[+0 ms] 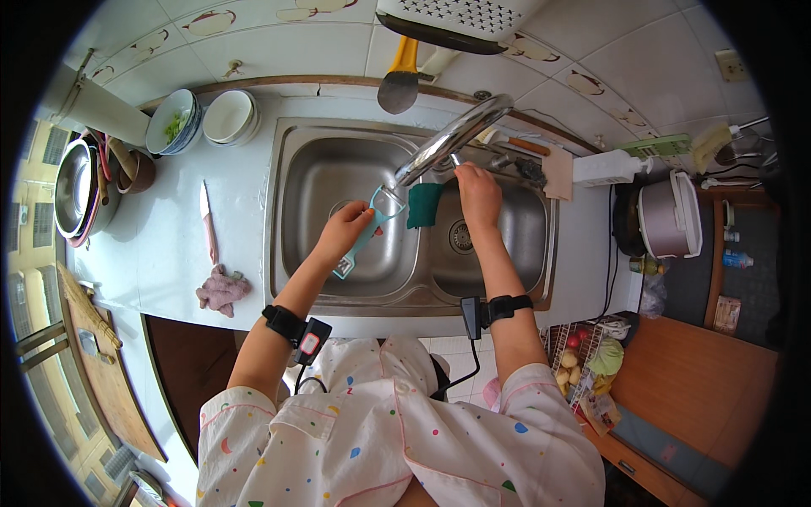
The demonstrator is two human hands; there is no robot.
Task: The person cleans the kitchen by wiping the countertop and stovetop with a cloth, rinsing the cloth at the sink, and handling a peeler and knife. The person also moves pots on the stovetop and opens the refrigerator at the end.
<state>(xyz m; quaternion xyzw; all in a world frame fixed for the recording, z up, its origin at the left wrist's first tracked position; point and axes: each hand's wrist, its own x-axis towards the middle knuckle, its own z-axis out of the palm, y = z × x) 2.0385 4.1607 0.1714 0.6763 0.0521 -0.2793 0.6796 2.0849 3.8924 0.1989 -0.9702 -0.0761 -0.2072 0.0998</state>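
Note:
Over the left basin of the steel double sink [418, 303], my left hand [345, 233] grips a light-blue vegetable peeler [366, 239]. The peeler's blade end is just under the spout of the chrome faucet [443, 142]; whether water runs is not clear. My right hand [479, 195] has its fingers closed on the faucet handle [457, 160] behind the right basin. A dark green cloth [424, 205] hangs over the divider between the basins, between my hands. A small red thing lies in the left basin, partly hidden by the peeler.
A knife [207, 222] and a purple rag [223, 291] lie on the left counter, with stacked bowls [231, 117] behind. A yellow-handled scraper [399, 82] hangs above the sink. A white bottle [607, 168] and a rice cooker [670, 214] stand at the right.

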